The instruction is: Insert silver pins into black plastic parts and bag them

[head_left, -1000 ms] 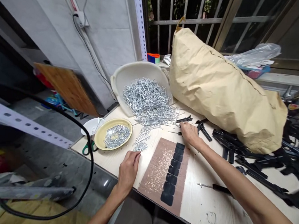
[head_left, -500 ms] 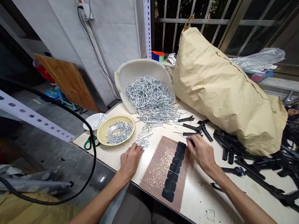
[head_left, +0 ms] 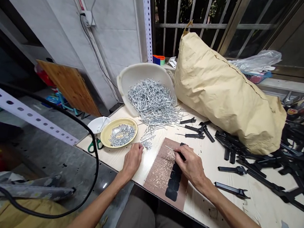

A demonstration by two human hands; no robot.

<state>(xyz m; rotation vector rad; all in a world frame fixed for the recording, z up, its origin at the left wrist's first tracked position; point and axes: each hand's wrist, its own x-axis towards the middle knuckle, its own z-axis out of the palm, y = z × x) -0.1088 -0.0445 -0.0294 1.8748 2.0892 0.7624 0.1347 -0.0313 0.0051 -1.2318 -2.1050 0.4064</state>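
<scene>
My right hand (head_left: 190, 164) is closed over the brown board (head_left: 160, 164), gripping a black plastic part (head_left: 181, 156) mostly covered by the fingers. A thin metal pin (head_left: 169, 148) points left from that grip. Beneath the hand, a row of black pads (head_left: 172, 185) runs along the board, its upper pads partly hidden. Fingertips pinched together, my left hand (head_left: 132, 159) is at the table's front edge, beside a small pile of tiny metal pieces (head_left: 146, 144). Whatever lies in that pinch is too small to make out.
Behind, a tilted whitish tub (head_left: 123, 76) spills metal pins (head_left: 153, 100). A yellow dish (head_left: 104, 141) of small metal pieces, a white bowl (head_left: 92, 123) and green-handled scissors (head_left: 91, 147) stand left. A large paper sack (head_left: 228, 92) and black plastic parts (head_left: 264, 170) occupy the right.
My right hand has moved left from the board's right edge to over the pads, bringing the black plastic part and pin. My left hand stays pinched near the small pile, barely shifted.
</scene>
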